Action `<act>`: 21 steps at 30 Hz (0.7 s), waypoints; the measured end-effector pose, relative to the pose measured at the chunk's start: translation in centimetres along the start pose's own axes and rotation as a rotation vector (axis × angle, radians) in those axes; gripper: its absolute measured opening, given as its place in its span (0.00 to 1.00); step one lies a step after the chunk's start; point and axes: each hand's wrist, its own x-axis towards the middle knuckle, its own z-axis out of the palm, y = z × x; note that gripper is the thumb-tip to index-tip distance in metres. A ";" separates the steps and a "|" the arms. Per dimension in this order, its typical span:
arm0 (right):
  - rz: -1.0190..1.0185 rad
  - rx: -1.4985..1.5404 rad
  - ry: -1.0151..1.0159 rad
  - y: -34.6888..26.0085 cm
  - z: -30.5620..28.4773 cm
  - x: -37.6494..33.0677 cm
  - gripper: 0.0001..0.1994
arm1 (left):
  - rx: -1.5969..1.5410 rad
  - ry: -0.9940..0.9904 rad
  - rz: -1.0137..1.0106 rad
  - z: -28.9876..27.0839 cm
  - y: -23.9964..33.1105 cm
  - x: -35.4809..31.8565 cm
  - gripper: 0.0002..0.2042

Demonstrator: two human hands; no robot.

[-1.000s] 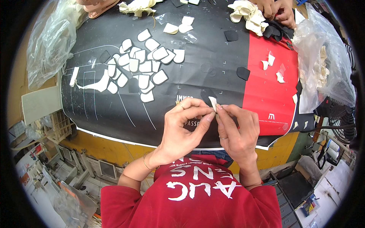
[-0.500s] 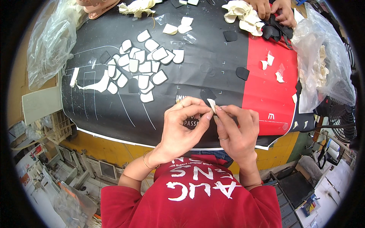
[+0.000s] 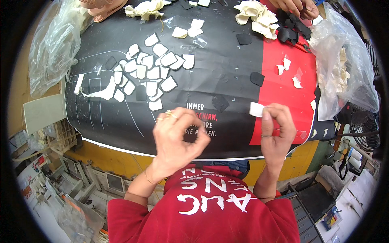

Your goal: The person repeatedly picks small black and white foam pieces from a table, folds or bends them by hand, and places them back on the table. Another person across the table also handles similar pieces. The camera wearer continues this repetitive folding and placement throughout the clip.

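Note:
Between the thumb and fingers of my right hand (image 3: 278, 127) is a small white patch (image 3: 256, 109), rounded at one end. It hovers where the black and red parts of the mat meet. My left hand (image 3: 178, 135) is curled, thumb and forefinger together in a pinch; anything between them is too small or blurred to make out. Beyond the left hand lies a loose cluster of white patches on black backing pieces (image 3: 153, 73). A dark, see-through-looking patch (image 3: 220, 103) rests flat on the mat between my hands.
Another person's hands (image 3: 298, 8) work at the far right over black pieces (image 3: 292, 29). Cream pieces (image 3: 257, 18) are heaped beside them. Clear plastic bags (image 3: 54, 50) flank the mat (image 3: 227, 48). White scraps (image 3: 297, 82) lie on its red part.
My hands have come apart from where they met at the white patch. The right has moved right with the patch, now turned flat; the left has drawn back to the left.

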 end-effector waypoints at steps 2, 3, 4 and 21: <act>0.036 0.000 0.009 0.0 -0.5 0.0 0.03 | 0.272 0.013 -0.028 -0.8 -0.2 -0.2 0.09; -0.012 -0.021 0.002 -0.1 -0.2 -0.1 0.04 | 0.341 0.008 -0.069 -1.1 -0.1 -0.5 0.09; -0.075 -0.070 -0.015 -0.4 -0.1 -0.3 0.05 | 0.409 0.015 -0.105 -1.3 0.1 -0.7 0.09; 0.136 0.424 -0.265 -1.9 0.7 -1.0 0.23 | -0.684 -0.410 -0.247 -0.4 1.1 0.3 0.27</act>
